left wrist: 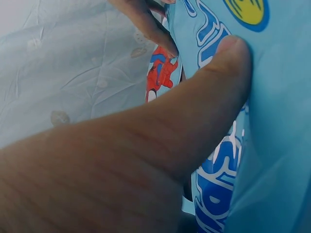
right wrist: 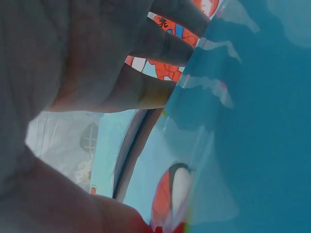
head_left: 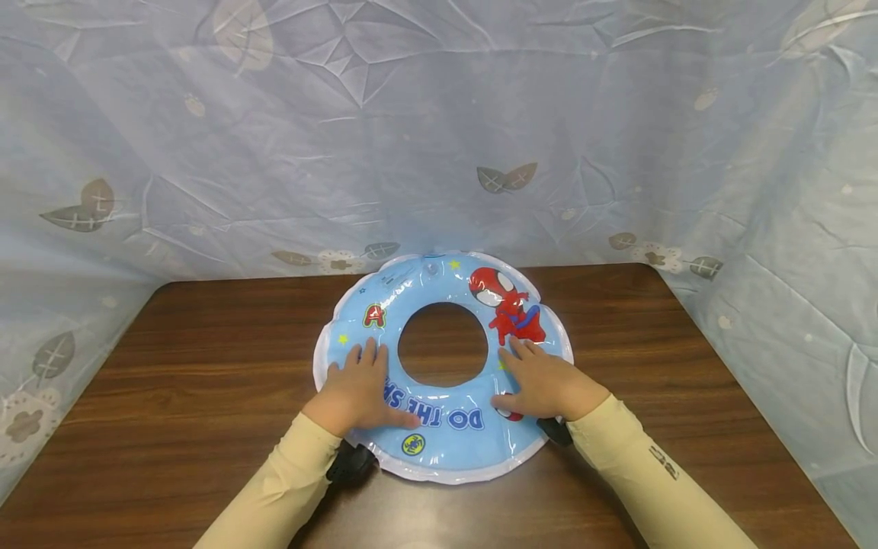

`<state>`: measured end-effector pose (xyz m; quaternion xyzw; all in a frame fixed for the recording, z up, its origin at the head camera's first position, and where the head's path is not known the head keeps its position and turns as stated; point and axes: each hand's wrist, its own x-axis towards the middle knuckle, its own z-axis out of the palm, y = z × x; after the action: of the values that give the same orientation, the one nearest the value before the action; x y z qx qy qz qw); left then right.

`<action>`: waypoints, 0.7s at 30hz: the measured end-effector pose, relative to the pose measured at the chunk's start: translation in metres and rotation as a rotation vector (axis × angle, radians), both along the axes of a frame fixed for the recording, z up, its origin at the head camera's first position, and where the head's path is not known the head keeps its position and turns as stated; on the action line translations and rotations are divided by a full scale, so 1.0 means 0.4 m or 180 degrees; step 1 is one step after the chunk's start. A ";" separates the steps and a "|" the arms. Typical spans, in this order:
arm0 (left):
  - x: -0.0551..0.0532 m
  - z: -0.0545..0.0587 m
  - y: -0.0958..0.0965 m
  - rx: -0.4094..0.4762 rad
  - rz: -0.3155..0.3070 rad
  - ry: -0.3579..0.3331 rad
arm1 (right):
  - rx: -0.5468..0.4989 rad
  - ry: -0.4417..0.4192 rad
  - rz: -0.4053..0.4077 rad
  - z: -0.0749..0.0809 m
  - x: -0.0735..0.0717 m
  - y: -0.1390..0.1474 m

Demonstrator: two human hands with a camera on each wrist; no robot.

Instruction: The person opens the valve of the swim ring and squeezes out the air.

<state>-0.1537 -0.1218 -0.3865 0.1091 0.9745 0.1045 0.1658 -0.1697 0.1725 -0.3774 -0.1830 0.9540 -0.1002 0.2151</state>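
A light blue inflatable swim ring [head_left: 439, 450] with a white seam edge lies on the brown table. It carries a red cartoon figure, blue lettering and small stars. My left hand [head_left: 360, 389] rests spread on the ring's left side, its thumb across the lettering. On the right side my right hand [head_left: 542, 381] presses on the ring below the red figure. In the left wrist view the left thumb [left wrist: 214, 77] touches the blue surface. The right wrist view shows the right fingers [right wrist: 165, 46] touching the ring with their tips, thumb apart from them.
The dark brown wood-grain table [head_left: 206, 366] extends around the ring. A pale blue-grey curtain [head_left: 425, 152] with leaf and flower prints hangs behind the table and at both sides. Black wrist devices [head_left: 351, 463] sit under the cream sleeves.
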 end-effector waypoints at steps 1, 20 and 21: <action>-0.001 -0.002 0.000 -0.0004 -0.0002 0.0000 | 0.0002 -0.0012 -0.0005 0.000 0.000 0.000; -0.012 -0.012 -0.011 0.0072 -0.0017 -0.0062 | 0.0110 -0.0035 -0.0057 0.011 0.019 -0.010; -0.013 -0.012 -0.012 0.0086 -0.0016 -0.0079 | 0.0114 -0.0030 -0.0051 0.012 0.020 -0.010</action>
<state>-0.1589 -0.1266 -0.3912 0.1125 0.9706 0.1186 0.1767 -0.1618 0.1684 -0.3725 -0.1710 0.9561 -0.0856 0.2221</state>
